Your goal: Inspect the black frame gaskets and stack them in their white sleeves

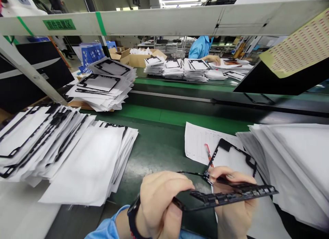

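Note:
Both hands hold one thin black plastic frame (241,194), tilted almost edge-on to me in the lower middle of the head view. My left hand (164,201) pinches its left end between thumb and bent fingers. At the right part, my right hand (232,211) grips the frame from behind and below, its fingers partly hidden by it. Just beyond the hands another black frame (225,145) lies over white sheets. A red pen (207,150) rests on a printed paper sheet (195,143) beside that frame.
Stacks of white sheets with black frames (77,156) stand at the left, another stack (100,88) behind. White sheets (295,156) are piled at the right. A white crossbar (159,21) spans overhead. Across the green bench (149,146), a co-worker in blue (200,47) sits near more stacks.

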Demonstrator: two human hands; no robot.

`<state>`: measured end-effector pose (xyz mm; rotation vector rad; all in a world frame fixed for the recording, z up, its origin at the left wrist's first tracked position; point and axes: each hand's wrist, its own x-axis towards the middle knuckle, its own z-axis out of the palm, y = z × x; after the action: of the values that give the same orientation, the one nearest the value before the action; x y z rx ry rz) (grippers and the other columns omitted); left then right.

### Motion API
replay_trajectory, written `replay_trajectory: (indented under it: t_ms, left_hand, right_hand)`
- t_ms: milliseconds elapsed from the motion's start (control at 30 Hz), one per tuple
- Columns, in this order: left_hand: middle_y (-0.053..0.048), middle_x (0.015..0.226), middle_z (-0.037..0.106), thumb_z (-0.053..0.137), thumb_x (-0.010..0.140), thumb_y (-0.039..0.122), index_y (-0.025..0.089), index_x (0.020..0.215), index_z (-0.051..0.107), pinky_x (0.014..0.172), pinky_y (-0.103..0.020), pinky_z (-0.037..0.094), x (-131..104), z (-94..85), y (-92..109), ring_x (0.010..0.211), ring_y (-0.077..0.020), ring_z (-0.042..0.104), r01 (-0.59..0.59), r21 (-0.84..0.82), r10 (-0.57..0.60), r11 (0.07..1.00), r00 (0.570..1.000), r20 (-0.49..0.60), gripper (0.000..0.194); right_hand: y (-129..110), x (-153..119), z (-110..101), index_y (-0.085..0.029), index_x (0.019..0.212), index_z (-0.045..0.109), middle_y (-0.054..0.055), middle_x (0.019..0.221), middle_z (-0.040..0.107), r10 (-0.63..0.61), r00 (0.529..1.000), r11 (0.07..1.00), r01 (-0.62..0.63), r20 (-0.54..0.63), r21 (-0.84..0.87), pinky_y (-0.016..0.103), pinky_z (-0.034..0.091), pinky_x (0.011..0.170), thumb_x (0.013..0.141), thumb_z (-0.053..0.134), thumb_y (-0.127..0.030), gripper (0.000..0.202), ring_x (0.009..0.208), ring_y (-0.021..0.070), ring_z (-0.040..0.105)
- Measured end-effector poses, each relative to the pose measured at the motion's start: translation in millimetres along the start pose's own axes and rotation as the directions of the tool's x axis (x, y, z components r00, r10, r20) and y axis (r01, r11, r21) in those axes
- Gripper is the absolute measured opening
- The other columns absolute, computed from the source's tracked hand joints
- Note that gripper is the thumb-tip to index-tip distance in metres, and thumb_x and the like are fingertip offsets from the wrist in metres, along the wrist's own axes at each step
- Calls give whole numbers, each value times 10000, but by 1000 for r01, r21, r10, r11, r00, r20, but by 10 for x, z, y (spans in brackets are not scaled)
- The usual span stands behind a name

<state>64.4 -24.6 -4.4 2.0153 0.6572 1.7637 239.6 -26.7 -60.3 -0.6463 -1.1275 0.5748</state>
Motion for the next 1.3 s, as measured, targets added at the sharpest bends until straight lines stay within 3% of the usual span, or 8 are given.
replay_trajectory:
  t_ms: [533, 600, 667, 700, 767, 867, 967, 1300]
  left_hand:
    - [-63, 601, 623, 337, 1002, 482, 135, 779, 652, 500, -251, 448, -108, -5, -158, 516, -142, 584, 121, -80, -131, 989, 983, -131, 519]
    - [-72, 734, 674, 414, 989, 396, 135, 878, 677, 596, -249, 510, -110, -29, -213, 637, -148, 635, 199, 19, -193, 980, 966, -172, 387]
    - [-110, 1099, 676, 577, 910, 282, 144, 1130, 646, 879, -300, 540, -74, -37, -237, 990, -194, 658, 219, 221, -160, 950, 953, -258, 268]
    - [-135, 1270, 604, 630, 861, 228, 146, 1228, 600, 1013, -360, 490, -45, -35, -231, 1169, -234, 592, 171, 332, -85, 928, 962, -258, 377]
    - [-166, 1356, 538, 624, 817, 190, 123, 1258, 567, 1088, -451, 429, 21, -27, -182, 1290, -292, 503, -36, 443, 83, 896, 993, -87, 449]
    - [-117, 938, 685, 497, 846, 208, 95, 1078, 608, 770, -333, 545, 101, -15, -71, 874, -205, 666, -218, 332, 169, 918, 971, 172, 281]
    - [-35, 642, 606, 432, 899, 260, 115, 937, 598, 529, -253, 435, 131, -8, 11, 541, -125, 570, -156, 311, 118, 937, 984, 137, 223]
    - [-34, 603, 588, 409, 930, 311, 138, 864, 570, 499, -260, 391, 83, 25, 136, 500, -129, 535, -108, 355, 98, 929, 994, 45, 245]
  right_hand:
    - [-25, -92, -29, -199, 1027, 593, 35, 774, 655, -152, 987, 984, 157, 59, -90, 221, 503, 492, 991, 513, -143, 104, 661, 159, 610]
    - [-34, -91, -38, -183, 1062, 607, 34, 736, 625, -201, 976, 959, 213, 81, -186, 236, 508, 496, 1024, 471, -193, 142, 610, 153, 592]
    - [-92, -53, -18, -149, 1086, 614, 48, 742, 617, -253, 949, 894, 304, 189, -328, 250, 513, 521, 1040, 430, -206, 198, 599, 151, 595]
    - [-142, -20, 9, -130, 1083, 612, 59, 749, 620, -270, 924, 841, 362, 270, -401, 255, 507, 529, 1043, 415, -203, 214, 601, 153, 599]
    - [-271, 56, 89, -108, 1049, 600, 70, 746, 626, -267, 867, 732, 467, 421, -496, 251, 476, 521, 1051, 387, -202, 232, 587, 149, 601]
    - [-473, 149, 219, -118, 1003, 572, 49, 690, 618, -222, 833, 654, 513, 506, -557, 248, 429, 497, 1079, 338, -259, 283, 541, 131, 588]
    - [-602, 174, 277, -133, 1003, 559, 35, 681, 635, -196, 801, 585, 559, 566, -588, 254, 400, 493, 1089, 316, -284, 298, 531, 124, 587]
    - [-663, 112, 270, -141, 985, 565, 18, 654, 628, -188, 784, 560, 580, 591, -591, 261, 385, 508, 1085, 328, -283, 294, 518, 125, 578]
